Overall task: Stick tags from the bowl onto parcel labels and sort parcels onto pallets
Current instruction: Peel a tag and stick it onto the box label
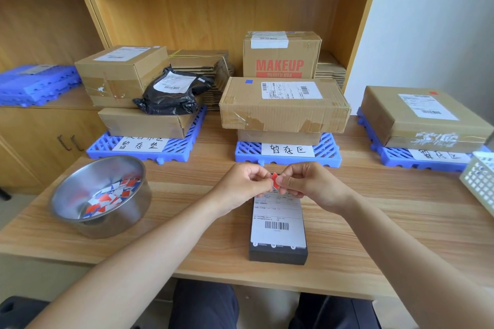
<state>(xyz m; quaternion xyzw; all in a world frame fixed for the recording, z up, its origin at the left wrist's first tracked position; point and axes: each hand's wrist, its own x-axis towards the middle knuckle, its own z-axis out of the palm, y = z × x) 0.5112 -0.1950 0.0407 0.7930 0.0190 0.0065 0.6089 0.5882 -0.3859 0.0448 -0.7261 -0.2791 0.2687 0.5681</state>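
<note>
From the head camera, both hands meet above the far end of a black parcel (pixel 278 255) that lies on the wooden surface (pixel 187 222). The left hand (pixel 247 185) and the right hand (pixel 303 184) each have their fingers curled and together pinch a small red tag (pixel 274 180), which is held tilted on edge between the fingertips, just above the parcel.

The parcel's long axis runs straight away from the person. Its white shipping label (pixel 278 218) lies along the same axis and covers most of the top, with the barcode toward the near end. The far end is hidden under the hands.

To the left, a steel bowl (pixel 115 224) sits tipped toward the camera and holds a loose heap of red, blue and white tags (pixel 112 195).

Three blue pallets line the back of the surface, each with a handwritten paper sign on its front.
- The left pallet (pixel 181 149) carries two cardboard boxes and a black poly bag (pixel 171 93).
- The middle pallet (pixel 330 155) carries two stacked boxes, the upper one bearing a blue tag (pixel 249 81) beside its label.
- The right pallet (pixel 395 161) carries a flat box with a red tag (pixel 433 93) at its label's corner.

A white perforated basket (pixel 478 181) shows at the right edge.
</note>
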